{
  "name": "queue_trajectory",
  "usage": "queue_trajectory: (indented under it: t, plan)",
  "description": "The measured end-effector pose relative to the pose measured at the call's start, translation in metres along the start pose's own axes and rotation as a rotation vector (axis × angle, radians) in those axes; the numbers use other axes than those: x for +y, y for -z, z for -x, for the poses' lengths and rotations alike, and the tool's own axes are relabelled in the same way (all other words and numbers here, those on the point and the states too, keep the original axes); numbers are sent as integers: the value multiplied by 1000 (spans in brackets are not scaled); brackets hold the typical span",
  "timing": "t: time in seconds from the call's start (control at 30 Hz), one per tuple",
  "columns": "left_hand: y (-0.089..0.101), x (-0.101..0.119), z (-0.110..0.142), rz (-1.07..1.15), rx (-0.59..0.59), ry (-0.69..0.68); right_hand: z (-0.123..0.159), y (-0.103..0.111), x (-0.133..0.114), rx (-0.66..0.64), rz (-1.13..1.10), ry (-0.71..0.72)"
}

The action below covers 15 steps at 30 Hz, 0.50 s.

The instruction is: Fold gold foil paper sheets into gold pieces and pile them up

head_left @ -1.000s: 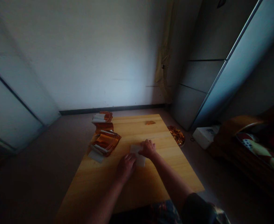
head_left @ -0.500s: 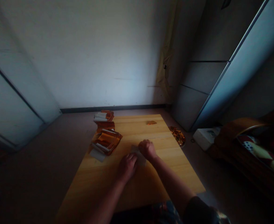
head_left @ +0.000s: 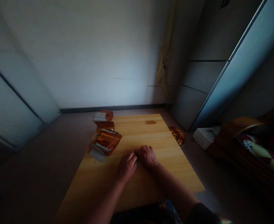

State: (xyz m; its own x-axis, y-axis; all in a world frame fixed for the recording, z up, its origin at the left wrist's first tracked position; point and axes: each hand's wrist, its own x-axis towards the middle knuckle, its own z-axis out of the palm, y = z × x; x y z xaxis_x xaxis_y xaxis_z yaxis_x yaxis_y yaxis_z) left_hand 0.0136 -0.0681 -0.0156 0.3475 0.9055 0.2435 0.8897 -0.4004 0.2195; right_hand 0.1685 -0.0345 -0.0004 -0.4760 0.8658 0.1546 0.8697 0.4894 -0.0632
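Note:
My left hand [head_left: 127,165] rests low over the wooden table [head_left: 169,168], its fingers curled and pinched together. Close beside it on the right, my right hand [head_left: 148,156] is palm down with bent fingers drawn together, its thumb side toward the left hand. A small dark patch shows between the fingertips; whatever they grip there is hidden. To the left lies a stack of shiny orange film sheets with pale backing [head_left: 107,140]. One grey-white sheet [head_left: 96,155] sticks out at the stack's near corner.
Behind the stack are a curled orange film piece [head_left: 105,125] and another film bundle [head_left: 103,116] at the table's far left corner. An orange scrap [head_left: 151,122] lies at the far right. Crumpled orange film [head_left: 177,136] is in a container on the floor, near a white box [head_left: 204,138].
The grey sheet seen under my hands is now out of sight. My right hand has come down and turned from a raised fist to palm down; my left has barely shifted.

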Motion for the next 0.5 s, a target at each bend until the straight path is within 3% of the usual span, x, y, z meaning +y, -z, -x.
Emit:
queue_trajectory:
  t: [0.33, 0.5]
  plan:
    - [5, 3, 1, -24, 18, 16, -3, 10, -10, -26, 7, -34]
    - [4, 1, 2, -104, 52, -40, -4, 16, -14, -45, 13, -50]
